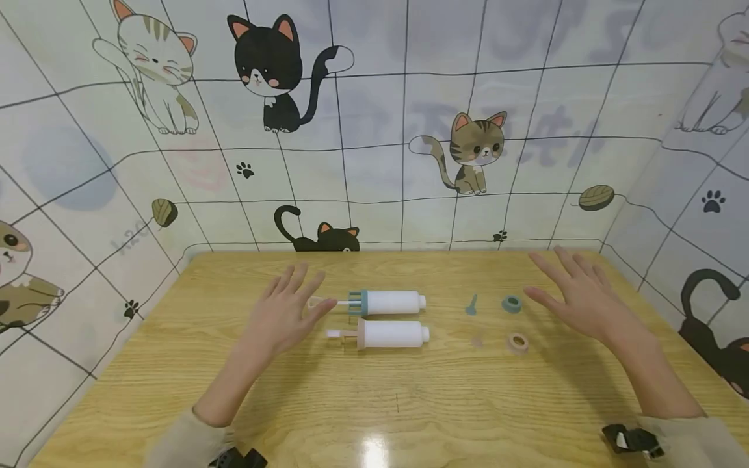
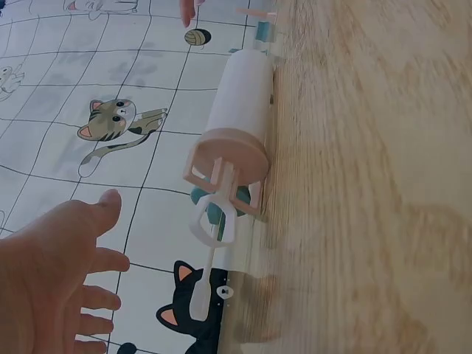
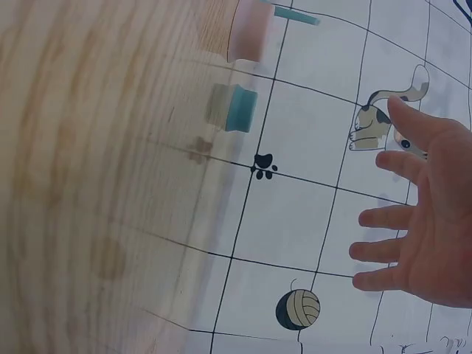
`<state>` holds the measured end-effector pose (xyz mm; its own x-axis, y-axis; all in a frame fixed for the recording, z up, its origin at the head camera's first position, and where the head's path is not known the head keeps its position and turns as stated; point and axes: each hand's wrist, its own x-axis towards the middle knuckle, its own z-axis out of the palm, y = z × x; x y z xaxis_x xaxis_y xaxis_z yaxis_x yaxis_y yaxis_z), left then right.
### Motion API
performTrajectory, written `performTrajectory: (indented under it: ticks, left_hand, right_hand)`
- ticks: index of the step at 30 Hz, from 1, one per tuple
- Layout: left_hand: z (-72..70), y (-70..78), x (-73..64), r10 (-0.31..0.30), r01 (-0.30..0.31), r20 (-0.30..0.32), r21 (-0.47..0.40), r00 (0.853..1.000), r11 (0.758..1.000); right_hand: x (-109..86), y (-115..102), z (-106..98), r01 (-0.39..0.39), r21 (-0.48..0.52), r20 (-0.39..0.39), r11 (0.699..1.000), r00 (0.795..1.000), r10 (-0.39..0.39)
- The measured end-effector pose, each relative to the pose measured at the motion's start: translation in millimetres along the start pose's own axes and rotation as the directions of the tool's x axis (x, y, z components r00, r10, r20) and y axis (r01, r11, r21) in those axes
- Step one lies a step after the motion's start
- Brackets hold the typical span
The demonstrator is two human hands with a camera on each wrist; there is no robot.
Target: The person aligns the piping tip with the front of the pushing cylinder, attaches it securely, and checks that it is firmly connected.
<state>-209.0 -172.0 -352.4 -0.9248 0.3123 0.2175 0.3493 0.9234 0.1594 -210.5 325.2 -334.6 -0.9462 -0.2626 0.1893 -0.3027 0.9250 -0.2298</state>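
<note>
Hovering with empty fingers spread, the left hand (image 1: 285,317) is nearer the teal-collared cylinder (image 1: 393,302) and pink-collared cylinder (image 1: 392,334), which lie rightward on the table (image 1: 450,403), long axes left-to-right; beyond the teal ring (image 1: 512,309), the right hand (image 1: 588,302) is likewise spread, empty.

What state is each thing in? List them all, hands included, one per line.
Blue-ended tube: lying on its side, long handle sticking out.
Pink-ended tube: lying on its side, short handle sticking out.
Blue ring: on the table, off the tubes.
Pink ring: likewise off the tubes.
Blue pin: standing upright.
Small pink piece: too blurred to tell.
Left hand: open, empty.
Right hand: open, empty.
</note>
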Motion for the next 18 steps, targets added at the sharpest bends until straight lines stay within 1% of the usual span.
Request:
performTrajectory:
  ticks: [10,14,18]
  left_hand:
    - [2.1,13.4,2.5,0.031,-0.032,-0.017,-0.059,0.999,0.998]
    - [4.5,17.7,3.1,0.05,-0.053,-0.039,-0.076,0.998,0.996]
    - [5.3,23.1,3.4,0.064,-0.069,-0.056,-0.096,0.996,0.993]
  right_hand:
    - [-1.5,1.2,0.2,0.01,0.022,0.021,1.0,1.0,-0.011]
    - [-3.5,1.0,0.0,0.016,0.024,0.03,1.0,0.999,-0.017]
    - [-5.3,0.2,-0.6,0.013,0.053,0.049,0.999,0.999,-0.016]
